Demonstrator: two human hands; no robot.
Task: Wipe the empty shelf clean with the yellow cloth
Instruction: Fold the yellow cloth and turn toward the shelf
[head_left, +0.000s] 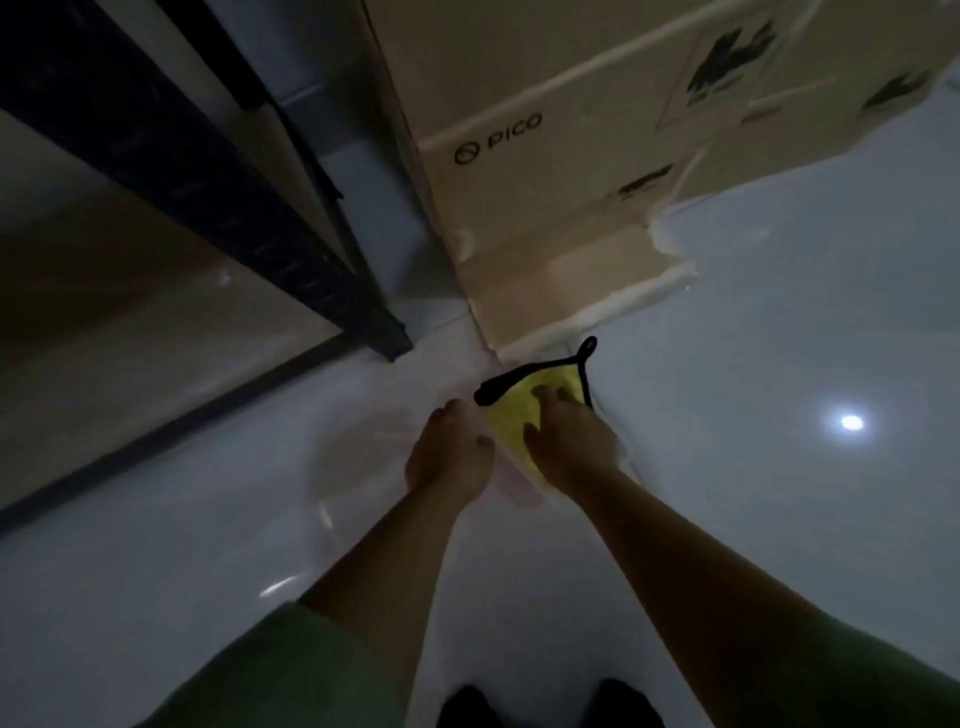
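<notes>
The yellow cloth (511, 421), edged in black with a black hanging loop, lies low on the pale floor at the foot of a cardboard box. My right hand (571, 447) lies on top of it with its fingers curled into the fabric. Just left of the cloth, my left hand (449, 454) has its fingers closed at the edge of a blurry clear plastic wrapper (519, 493) that lies around the cloth. The shelf (130, 312) is on the left, a beige board in a dark metal frame, with nothing on the part I see.
A stack of cardboard boxes (545, 156) marked PICO rises straight ahead, touching the cloth's far side. The shelf's dark upright post (384, 332) meets the floor left of the boxes. Glossy pale floor (779, 364) spreads right and toward me. My dark shoes (550, 706) are at the bottom.
</notes>
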